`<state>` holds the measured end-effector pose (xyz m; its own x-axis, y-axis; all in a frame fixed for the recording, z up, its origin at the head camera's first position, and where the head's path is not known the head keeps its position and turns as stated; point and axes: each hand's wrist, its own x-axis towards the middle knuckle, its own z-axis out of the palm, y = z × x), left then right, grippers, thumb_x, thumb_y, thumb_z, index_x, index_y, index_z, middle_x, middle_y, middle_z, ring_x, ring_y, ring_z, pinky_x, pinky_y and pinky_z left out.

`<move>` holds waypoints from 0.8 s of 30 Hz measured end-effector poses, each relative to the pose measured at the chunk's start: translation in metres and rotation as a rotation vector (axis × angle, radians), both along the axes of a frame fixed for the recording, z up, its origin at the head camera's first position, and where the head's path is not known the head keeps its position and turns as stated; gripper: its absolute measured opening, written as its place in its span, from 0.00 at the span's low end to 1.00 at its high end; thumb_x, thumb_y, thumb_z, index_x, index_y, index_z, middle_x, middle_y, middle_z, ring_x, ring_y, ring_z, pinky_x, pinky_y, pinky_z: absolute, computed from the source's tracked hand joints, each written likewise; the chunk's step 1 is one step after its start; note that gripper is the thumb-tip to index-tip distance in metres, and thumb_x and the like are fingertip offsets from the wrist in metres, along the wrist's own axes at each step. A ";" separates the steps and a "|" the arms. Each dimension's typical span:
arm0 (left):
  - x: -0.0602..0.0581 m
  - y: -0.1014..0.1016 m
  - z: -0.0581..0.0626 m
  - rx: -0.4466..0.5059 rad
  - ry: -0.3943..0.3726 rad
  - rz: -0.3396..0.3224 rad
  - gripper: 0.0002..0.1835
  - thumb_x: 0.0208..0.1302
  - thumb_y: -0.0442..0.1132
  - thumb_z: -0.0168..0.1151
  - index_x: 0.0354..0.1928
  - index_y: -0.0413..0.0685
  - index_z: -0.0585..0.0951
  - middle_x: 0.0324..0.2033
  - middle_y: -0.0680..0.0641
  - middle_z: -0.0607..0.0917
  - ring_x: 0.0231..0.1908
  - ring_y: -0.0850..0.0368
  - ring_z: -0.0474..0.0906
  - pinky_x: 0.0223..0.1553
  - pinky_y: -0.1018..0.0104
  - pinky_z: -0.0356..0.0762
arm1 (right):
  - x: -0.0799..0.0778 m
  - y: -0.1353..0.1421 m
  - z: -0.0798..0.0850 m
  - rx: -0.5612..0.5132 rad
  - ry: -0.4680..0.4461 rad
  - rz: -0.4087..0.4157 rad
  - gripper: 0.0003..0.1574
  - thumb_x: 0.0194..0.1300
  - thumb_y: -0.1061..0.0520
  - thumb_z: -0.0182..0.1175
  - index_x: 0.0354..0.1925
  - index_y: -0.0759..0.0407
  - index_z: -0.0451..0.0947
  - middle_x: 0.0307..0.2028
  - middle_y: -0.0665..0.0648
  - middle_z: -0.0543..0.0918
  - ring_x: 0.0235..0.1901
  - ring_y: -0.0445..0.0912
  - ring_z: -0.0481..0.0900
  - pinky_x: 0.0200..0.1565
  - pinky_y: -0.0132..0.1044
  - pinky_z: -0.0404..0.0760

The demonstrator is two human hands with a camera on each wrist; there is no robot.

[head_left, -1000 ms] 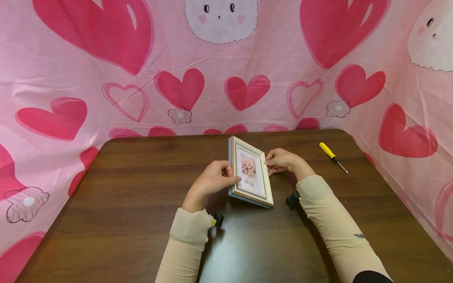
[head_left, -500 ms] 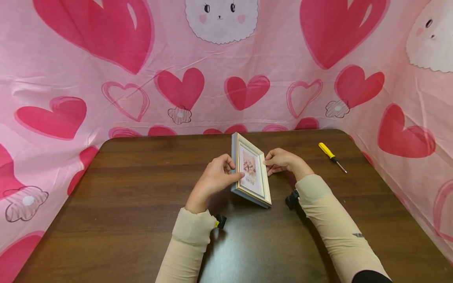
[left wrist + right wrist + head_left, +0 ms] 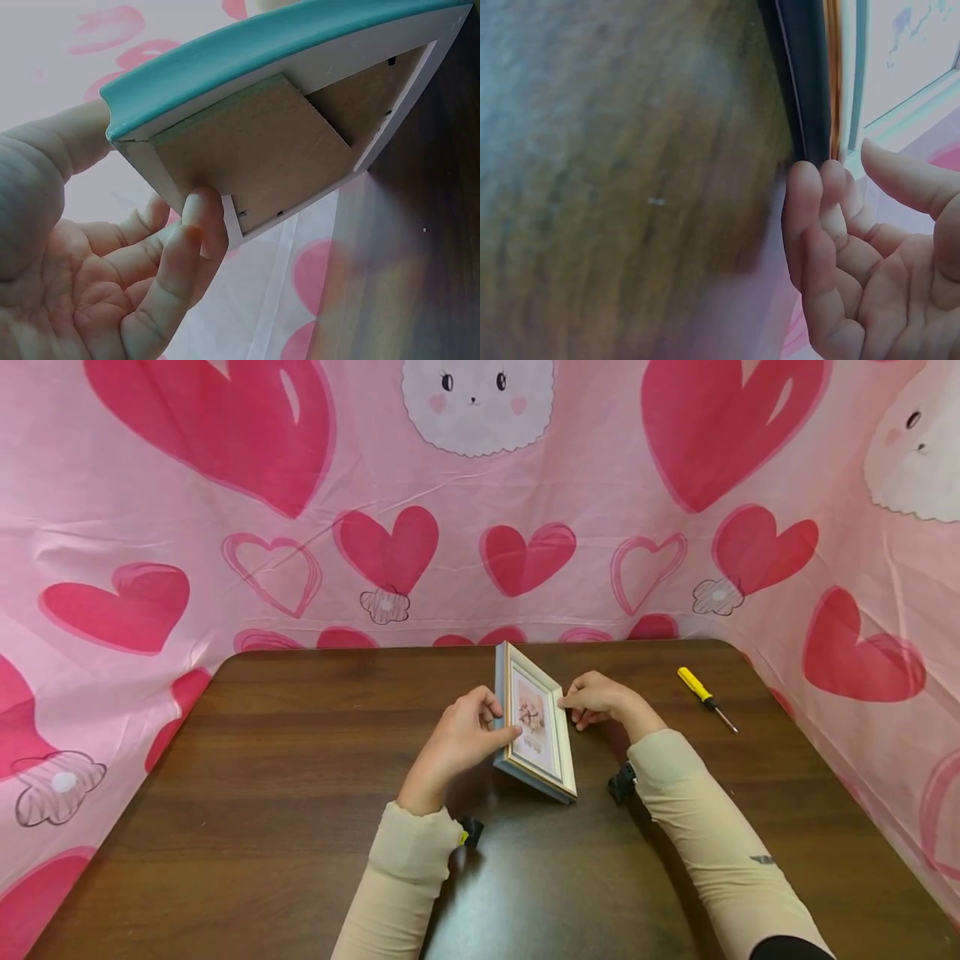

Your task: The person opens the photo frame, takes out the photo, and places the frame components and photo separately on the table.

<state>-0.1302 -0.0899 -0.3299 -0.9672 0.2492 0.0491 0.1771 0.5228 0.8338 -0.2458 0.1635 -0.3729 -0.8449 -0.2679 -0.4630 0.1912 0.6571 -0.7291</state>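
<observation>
A cream picture frame (image 3: 566, 752) with a blue-grey outer side and a flower picture is tilted up over the table between both hands. My left hand (image 3: 461, 739) pinches its left side, thumb on the front and fingers behind. The left wrist view shows the brown backing board (image 3: 255, 150) on its back, one brown panel standing over another, with small dark tabs along the inner edge. On the other side, my right hand (image 3: 603, 700) pinches the frame's right edge. In the right wrist view, its fingertips (image 3: 804, 180) touch that edge and the thumb is by the front.
A screwdriver (image 3: 697, 687) with a yellow handle lies at the back right of the dark wooden table (image 3: 285, 760). A pink cloth (image 3: 450, 552) with hearts hangs behind the table and along its sides.
The frame's left side has risen and shifted slightly right and away, along with the left hand. The right hand has barely moved, its lower fingers loosening a little from the edge.
</observation>
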 end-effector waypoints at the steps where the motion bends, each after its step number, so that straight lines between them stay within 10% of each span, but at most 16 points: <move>1: 0.000 0.000 0.000 -0.004 -0.001 0.000 0.16 0.59 0.41 0.72 0.37 0.43 0.74 0.26 0.50 0.73 0.25 0.58 0.67 0.28 0.67 0.65 | 0.000 0.000 0.000 -0.003 0.001 -0.001 0.13 0.71 0.55 0.59 0.37 0.65 0.72 0.21 0.53 0.80 0.22 0.42 0.83 0.30 0.34 0.79; 24: 0.005 0.009 0.004 -0.002 0.069 0.029 0.15 0.59 0.42 0.72 0.40 0.45 0.74 0.27 0.45 0.76 0.26 0.57 0.68 0.28 0.68 0.66 | 0.000 -0.010 -0.004 -0.115 0.018 0.007 0.13 0.70 0.61 0.58 0.39 0.74 0.78 0.21 0.53 0.83 0.23 0.42 0.84 0.30 0.30 0.82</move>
